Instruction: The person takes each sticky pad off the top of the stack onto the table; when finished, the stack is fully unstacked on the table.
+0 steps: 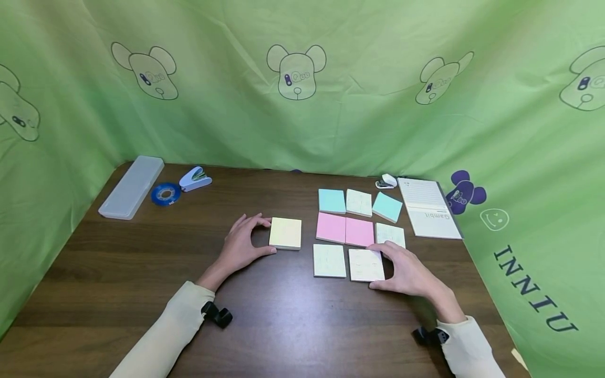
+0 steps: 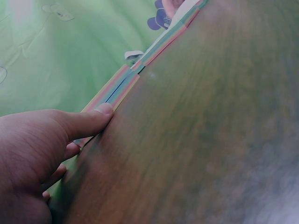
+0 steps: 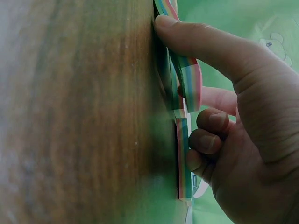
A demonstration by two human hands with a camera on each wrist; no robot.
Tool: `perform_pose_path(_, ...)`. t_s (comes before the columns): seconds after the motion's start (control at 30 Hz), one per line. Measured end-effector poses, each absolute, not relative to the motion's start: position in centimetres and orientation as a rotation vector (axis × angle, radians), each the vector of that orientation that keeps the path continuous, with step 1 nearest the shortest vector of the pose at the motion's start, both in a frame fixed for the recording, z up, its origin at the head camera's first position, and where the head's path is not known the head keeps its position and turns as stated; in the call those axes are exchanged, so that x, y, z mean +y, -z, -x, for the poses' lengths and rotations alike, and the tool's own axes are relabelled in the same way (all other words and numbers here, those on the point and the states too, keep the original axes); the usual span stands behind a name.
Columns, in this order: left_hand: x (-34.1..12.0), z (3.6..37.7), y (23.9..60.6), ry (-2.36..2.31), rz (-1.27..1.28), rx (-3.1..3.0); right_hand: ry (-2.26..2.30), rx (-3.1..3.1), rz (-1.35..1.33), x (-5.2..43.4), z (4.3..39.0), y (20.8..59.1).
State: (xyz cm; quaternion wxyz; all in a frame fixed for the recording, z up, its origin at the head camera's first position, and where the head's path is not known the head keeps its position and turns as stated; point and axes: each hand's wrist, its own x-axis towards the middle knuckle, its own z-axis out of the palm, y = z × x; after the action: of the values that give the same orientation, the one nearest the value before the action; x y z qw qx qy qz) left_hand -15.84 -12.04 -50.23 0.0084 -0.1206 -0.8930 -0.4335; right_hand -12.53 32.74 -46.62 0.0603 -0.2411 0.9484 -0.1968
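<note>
My left hand (image 1: pixel 241 242) pinches a yellow-topped stack of sticky note pads (image 1: pixel 285 232), thumb on its near edge and fingers at its far left corner. In the left wrist view, a dark line splits the striped side of this stack (image 2: pixel 114 93) into two layers. At the right, my right hand (image 1: pixel 404 270) grips a white-topped sticky note pad (image 1: pixel 365 265) between thumb and index finger. The right wrist view shows that pad (image 3: pixel 190 79) tilted, its edge striped, with the other fingers curled. Left of it lies another white pad (image 1: pixel 329 261).
Behind are pink pads (image 1: pixel 331 228), blue pads (image 1: pixel 332 200) and more white pads (image 1: pixel 359 202). A notebook (image 1: pixel 430 210) and white stapler (image 1: pixel 388 181) sit back right. A clear plastic case (image 1: pixel 132 188), blue tape roll (image 1: pixel 156 195) and light blue stapler (image 1: pixel 195 180) lie back left.
</note>
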Motion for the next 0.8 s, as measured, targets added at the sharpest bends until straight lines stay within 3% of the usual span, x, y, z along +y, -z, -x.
perform_pose_path(0.4, -12.0, 15.9, 50.2, 1.339, 0.385, -2.794, 0.553, 2.851, 0.698, 32.8, 12.7, 46.6)
perform_pose_path(0.8, -12.1, 16.1, 50.5, 1.331, 0.389, -2.786, 0.803, 2.866, 0.802, 31.1, 12.9, 45.6)
